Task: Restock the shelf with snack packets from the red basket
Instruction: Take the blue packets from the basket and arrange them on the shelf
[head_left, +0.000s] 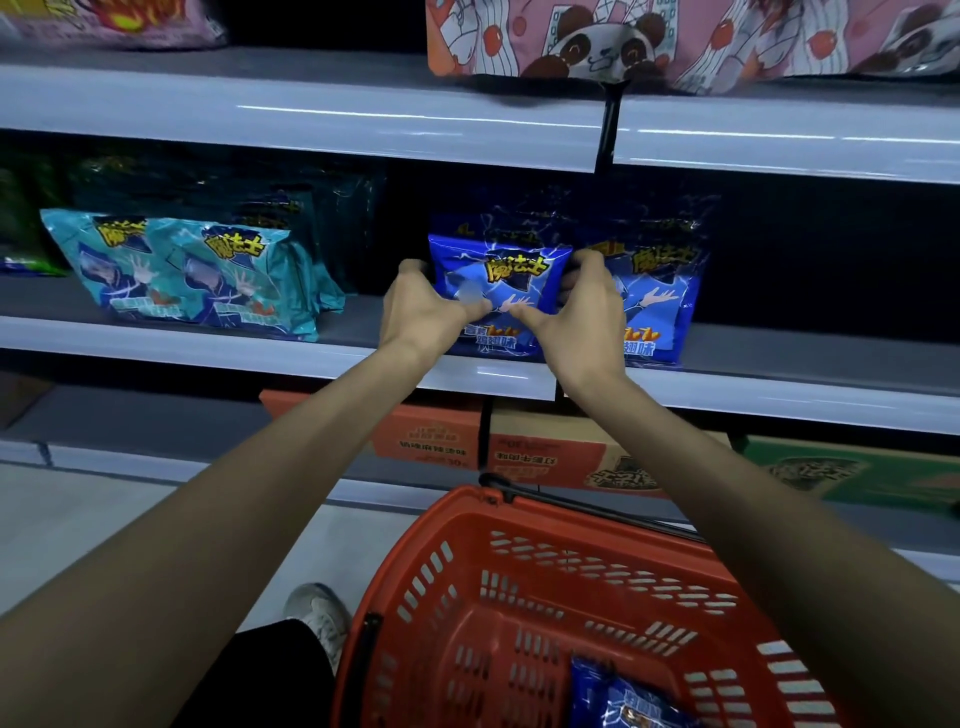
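A blue snack packet (506, 270) stands upright on the middle shelf (234, 348), held from both sides. My left hand (421, 312) grips its left edge, thumb across the front. My right hand (584, 306) grips its right edge, thumb on the front as well. A second blue packet (660, 296) stands just to the right, partly behind my right hand. The red basket (519, 597) sits low in front of me, and one blue packet (623, 701) lies in its bottom near the lower frame edge.
Two teal packets (182, 275) lean on the same shelf to the left. Pink panda-print packs (649, 41) sit on the upper shelf. Orange and green cartons (545, 452) fill the lower shelf. A white shoe (319, 618) shows beside the basket.
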